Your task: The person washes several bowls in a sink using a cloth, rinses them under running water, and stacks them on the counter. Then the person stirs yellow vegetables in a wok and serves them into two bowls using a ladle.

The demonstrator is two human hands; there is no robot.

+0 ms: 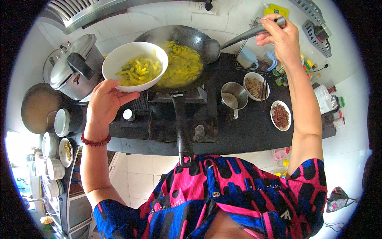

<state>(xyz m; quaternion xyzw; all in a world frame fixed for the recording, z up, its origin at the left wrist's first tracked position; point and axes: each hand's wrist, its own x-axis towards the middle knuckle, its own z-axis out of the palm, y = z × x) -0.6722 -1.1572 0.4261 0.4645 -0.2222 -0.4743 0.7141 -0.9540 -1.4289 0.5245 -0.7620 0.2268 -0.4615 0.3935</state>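
My left hand [109,97] holds a white bowl [111,64] by its lower rim, tilted over the left side of a black wok [179,31]. Green-yellow vegetable strips [140,70] lie in the bowl. More of these strips [185,64] sit in steaming liquid in the wok. My right hand [276,33] is raised at the right, closed round the dark handle of a ladle [247,35]. The ladle's rounded head rests at or just above the wok's right side, its underside hidden. The wok's long black handle [181,128] points towards me.
A pressure cooker [79,67] stands left of the wok. On the dark counter at right are a metal cup [234,95], a bowl of pale strips [253,85] with chopsticks [263,89], and a dish of dark red meat strips [280,116]. Stacked plates [50,145] stand at far left.
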